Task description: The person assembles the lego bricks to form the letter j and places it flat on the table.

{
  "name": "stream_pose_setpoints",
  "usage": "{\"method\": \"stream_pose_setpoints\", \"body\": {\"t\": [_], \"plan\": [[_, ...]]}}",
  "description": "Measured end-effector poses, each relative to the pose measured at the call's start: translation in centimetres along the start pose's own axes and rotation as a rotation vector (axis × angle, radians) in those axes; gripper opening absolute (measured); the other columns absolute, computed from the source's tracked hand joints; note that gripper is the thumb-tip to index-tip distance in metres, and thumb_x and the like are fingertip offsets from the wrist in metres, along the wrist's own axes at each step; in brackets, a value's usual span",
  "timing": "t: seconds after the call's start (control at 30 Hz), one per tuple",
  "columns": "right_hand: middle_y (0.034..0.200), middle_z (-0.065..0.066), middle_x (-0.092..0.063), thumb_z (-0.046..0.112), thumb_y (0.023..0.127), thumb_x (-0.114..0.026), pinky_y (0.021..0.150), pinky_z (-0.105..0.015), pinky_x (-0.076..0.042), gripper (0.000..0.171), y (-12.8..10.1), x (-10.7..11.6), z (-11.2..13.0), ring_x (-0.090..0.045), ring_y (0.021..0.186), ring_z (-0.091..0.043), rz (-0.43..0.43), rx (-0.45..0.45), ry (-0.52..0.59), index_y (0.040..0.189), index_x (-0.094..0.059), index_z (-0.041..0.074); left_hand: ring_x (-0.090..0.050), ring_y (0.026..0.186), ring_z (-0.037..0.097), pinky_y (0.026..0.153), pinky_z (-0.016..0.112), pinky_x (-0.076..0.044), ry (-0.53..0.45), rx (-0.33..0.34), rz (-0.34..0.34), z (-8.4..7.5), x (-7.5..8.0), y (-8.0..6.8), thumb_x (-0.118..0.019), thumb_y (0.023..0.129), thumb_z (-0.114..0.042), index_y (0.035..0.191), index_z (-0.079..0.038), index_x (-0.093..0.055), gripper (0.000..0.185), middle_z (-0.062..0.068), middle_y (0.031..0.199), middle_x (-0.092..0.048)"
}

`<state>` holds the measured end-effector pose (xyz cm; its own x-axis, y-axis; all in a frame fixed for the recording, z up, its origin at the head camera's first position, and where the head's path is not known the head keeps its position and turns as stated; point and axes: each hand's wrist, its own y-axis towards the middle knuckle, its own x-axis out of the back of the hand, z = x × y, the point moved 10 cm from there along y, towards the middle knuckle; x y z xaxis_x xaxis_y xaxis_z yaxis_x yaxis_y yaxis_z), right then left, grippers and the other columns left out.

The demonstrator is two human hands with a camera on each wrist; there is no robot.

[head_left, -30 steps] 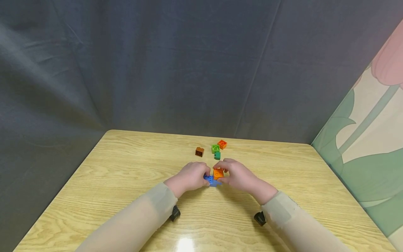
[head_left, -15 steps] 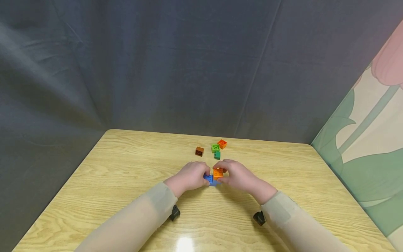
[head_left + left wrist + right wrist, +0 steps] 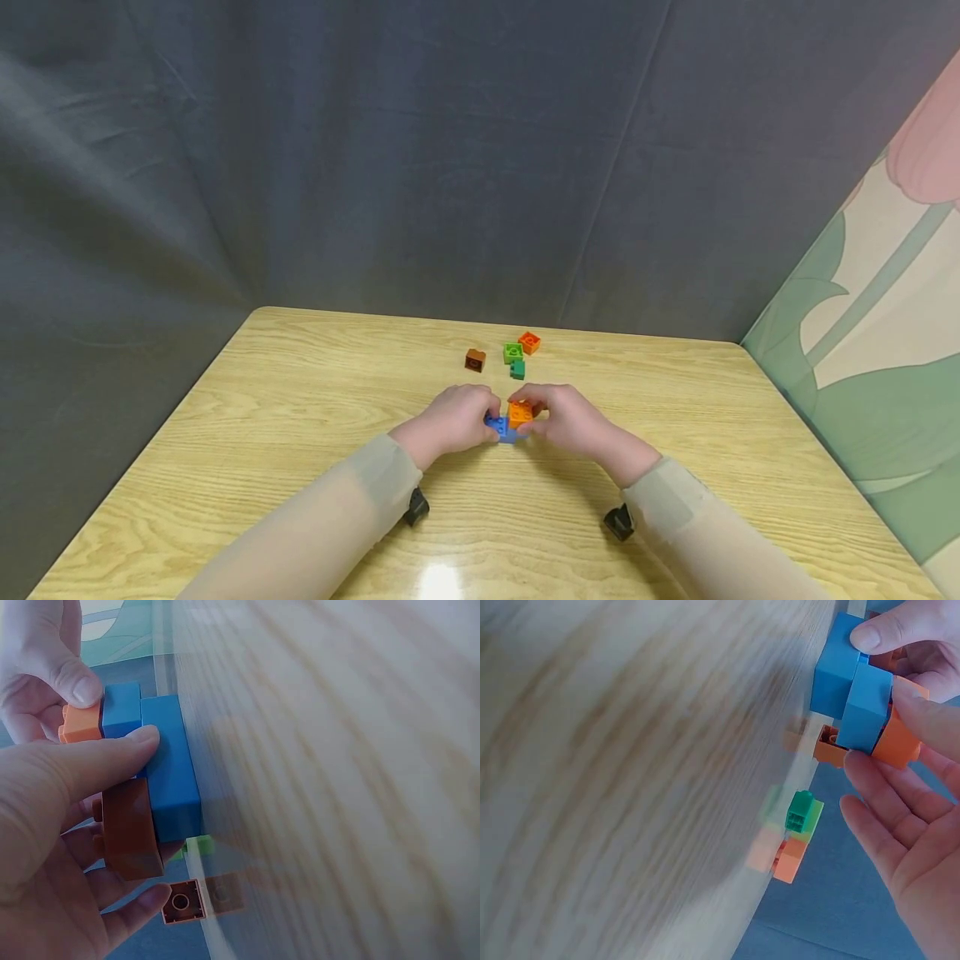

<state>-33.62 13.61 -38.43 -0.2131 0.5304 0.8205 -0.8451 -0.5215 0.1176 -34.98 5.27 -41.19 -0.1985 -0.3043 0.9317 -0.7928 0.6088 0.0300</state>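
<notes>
Flanking hands [image 3: 513, 417]: brown brick [image 3: 475, 360], green brick [image 3: 513, 352].

Light wooden desk [image 3: 285, 433] with rounded corners and wavy grain, bright shine of light on its near edge, big dark grey cloth [image 3: 420, 158] hanging behind it, wall on the right [image 3: 877, 333] painted with green leaves and a pink flower

Head view looks down; wrist views closely share the blue bricks [image 3: 171, 761].
</notes>
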Motion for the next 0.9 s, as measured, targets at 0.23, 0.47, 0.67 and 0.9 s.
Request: {"method": "stream_pose_setpoints", "body": {"t": [0.23,0.47,0.67,0.9], "plan": [[0.092,0.008,-0.060,0.012,0.071,-0.076,0.073,-0.034,-0.045,0.037,0.19,-0.06,0.25,-0.054,0.078,-0.019,0.009,0.028,-0.037,0.106,-0.064,0.011,-0.047,0.062,0.011,0.058,0.025,-0.037,-0.008,-0.006,-0.011,0.01,0.02,-0.02,-0.074,0.073,-0.030,0.079,-0.018,-0.064,0.017,-0.010,0.072,-0.050],[0.095,0.007,-0.060,0.010,0.071,-0.075,0.070,-0.031,-0.045,0.037,0.19,-0.21,0.20,-0.052,0.077,-0.017,-0.006,0.032,-0.041,0.106,-0.064,0.011,-0.047,0.062,0.011,0.058,0.025,-0.037,-0.004,-0.019,-0.009,0.07,-0.06,0.09,-0.074,0.073,-0.030,0.079,-0.018,-0.064,0.017,-0.010,0.072,-0.050],[0.101,0.005,-0.060,0.007,0.072,-0.074,0.068,-0.029,-0.045,0.039,0.00,-0.39,0.16,-0.053,0.078,-0.016,-0.044,0.032,-0.012,0.109,-0.062,0.009,-0.047,0.063,0.011,0.060,0.026,-0.037,-0.016,-0.010,-0.007,0.29,0.02,0.08,-0.074,0.073,-0.031,0.078,-0.020,-0.063,0.016,-0.010,0.072,-0.051],[0.103,0.004,-0.059,0.009,0.072,-0.074,0.071,-0.032,-0.045,0.038,-0.20,-0.25,0.29,-0.052,0.079,-0.013,-0.061,0.028,-0.044,0.108,-0.062,0.009,-0.047,0.063,0.011,0.060,0.026,-0.037,-0.017,-0.005,-0.006,-0.10,0.15,-0.03,-0.074,0.073,-0.030,0.079,-0.019,-0.063,0.016,-0.010,0.073,-0.051]]}}
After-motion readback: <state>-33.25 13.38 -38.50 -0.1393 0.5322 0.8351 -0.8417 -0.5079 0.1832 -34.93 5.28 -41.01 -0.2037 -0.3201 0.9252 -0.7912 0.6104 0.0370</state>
